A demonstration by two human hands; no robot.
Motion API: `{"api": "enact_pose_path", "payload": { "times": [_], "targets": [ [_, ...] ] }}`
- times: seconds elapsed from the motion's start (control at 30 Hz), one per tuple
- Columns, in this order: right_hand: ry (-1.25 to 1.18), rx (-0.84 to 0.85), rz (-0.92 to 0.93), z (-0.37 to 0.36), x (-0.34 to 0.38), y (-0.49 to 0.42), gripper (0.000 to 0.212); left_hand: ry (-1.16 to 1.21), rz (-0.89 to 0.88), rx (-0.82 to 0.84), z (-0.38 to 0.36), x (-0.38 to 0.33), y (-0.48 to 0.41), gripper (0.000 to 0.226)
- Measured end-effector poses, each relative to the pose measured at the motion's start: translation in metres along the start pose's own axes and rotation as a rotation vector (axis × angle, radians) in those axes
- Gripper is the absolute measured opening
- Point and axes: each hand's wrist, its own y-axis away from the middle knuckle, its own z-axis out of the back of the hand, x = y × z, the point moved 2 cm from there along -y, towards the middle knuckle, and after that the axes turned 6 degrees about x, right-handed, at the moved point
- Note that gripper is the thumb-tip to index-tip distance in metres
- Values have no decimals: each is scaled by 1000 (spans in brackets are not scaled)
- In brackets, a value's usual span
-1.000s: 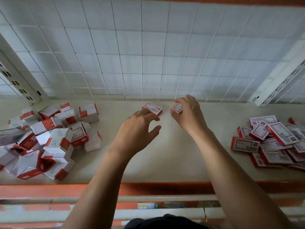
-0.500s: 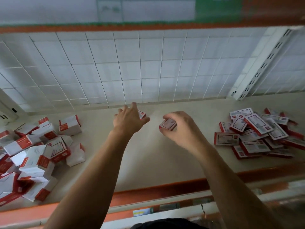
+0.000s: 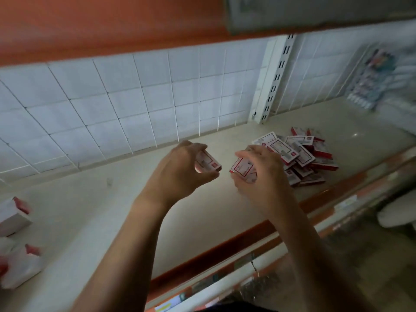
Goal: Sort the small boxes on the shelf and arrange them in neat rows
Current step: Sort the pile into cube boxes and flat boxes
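Note:
My left hand [image 3: 180, 170] grips a small white-and-red box [image 3: 208, 162] between thumb and fingers, lifted above the cream shelf [image 3: 101, 210]. Just to its right, my right hand [image 3: 261, 174] holds a second small flat box [image 3: 242, 168], its label face turned up. Both hands hover over the middle of the shelf, close together. A loose pile of flat white-and-red boxes [image 3: 301, 156] lies right behind my right hand. Thicker white boxes [image 3: 15, 239] with red ends sit at the far left edge, partly cut off by the frame.
A white wire grid panel [image 3: 135, 104] backs the shelf, with a slotted upright post [image 3: 273, 86] at the right. An orange shelf board [image 3: 101, 23] hangs overhead. The orange front lip [image 3: 225, 253] edges the shelf. Blurred hanging goods [image 3: 371, 79] show far right.
My left hand picked up the box it was reaching for and lifted it off the shelf. Both hands with their boxes now sit closer to the right pile; the camera swung right.

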Motion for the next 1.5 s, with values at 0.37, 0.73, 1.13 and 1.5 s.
{"api": "enact_pose_path", "payload": {
  "times": [0.37, 0.73, 1.13, 1.5],
  "targets": [
    [131, 42, -93, 39, -77, 19, 72, -76, -293, 251, -66, -63, -37, 74],
    [67, 143, 44, 39, -97, 5, 66, -217, -294, 199, -101, -70, -60, 77],
    [12, 122, 117, 51, -76, 11, 55, -223, -206, 35, -81, -56, -25, 74],
    [-233, 264, 505, -16, 21, 0, 40, -292, 96, -316, -27, 0, 81, 49]
  ]
}}
